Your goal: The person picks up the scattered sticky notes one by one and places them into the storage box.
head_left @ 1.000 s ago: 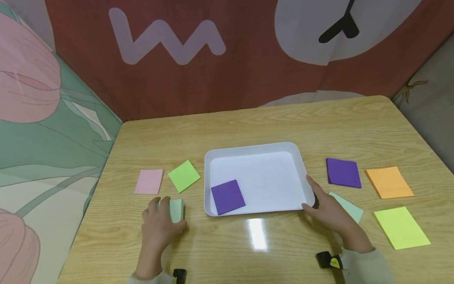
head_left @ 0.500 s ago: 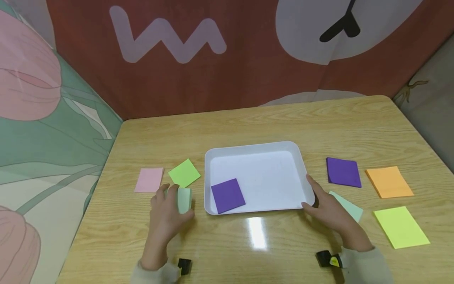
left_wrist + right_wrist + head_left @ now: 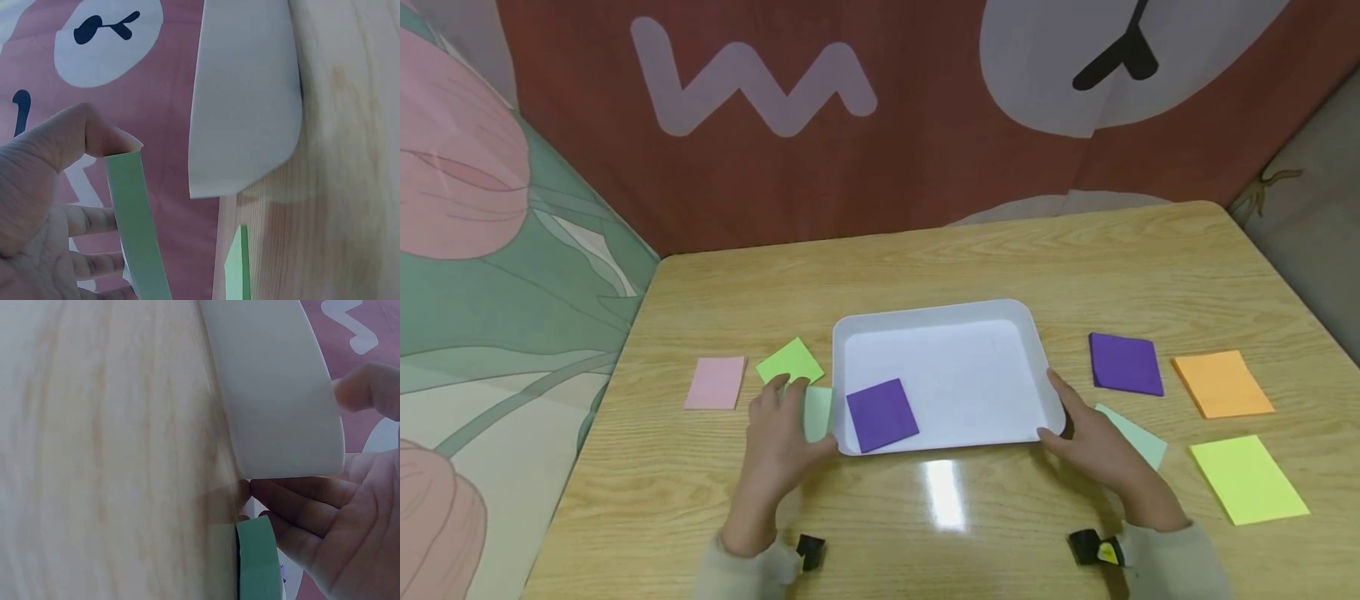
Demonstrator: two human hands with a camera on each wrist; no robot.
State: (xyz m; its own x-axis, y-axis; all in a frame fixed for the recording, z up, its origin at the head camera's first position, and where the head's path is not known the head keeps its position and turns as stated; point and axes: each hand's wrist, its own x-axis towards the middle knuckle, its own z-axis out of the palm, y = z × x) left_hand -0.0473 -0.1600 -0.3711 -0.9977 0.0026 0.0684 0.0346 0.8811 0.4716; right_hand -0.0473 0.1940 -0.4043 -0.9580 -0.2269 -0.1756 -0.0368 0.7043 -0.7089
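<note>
My left hand holds a thick mint-green sticky note pad just outside the left end of a white tray. In the left wrist view, the thumb presses one edge of this pad and the other fingers lie on its far side, with the tray's wall beside it. A purple sticky note pad lies flat in the tray's near left corner. My right hand grips the tray's near right corner; in the right wrist view the thumb is at the rim and the fingers are against the end wall.
Left of the tray lie a pink pad and a lime-green pad, the latter partly covered by my left fingers. To the right are a purple pad, an orange pad, a yellow pad and another mint-green pad, partly behind my right hand.
My left hand has carried the mint-green pad right and slightly away from me, up to the tray's left edge. The right hand and the tray have stayed in place.
</note>
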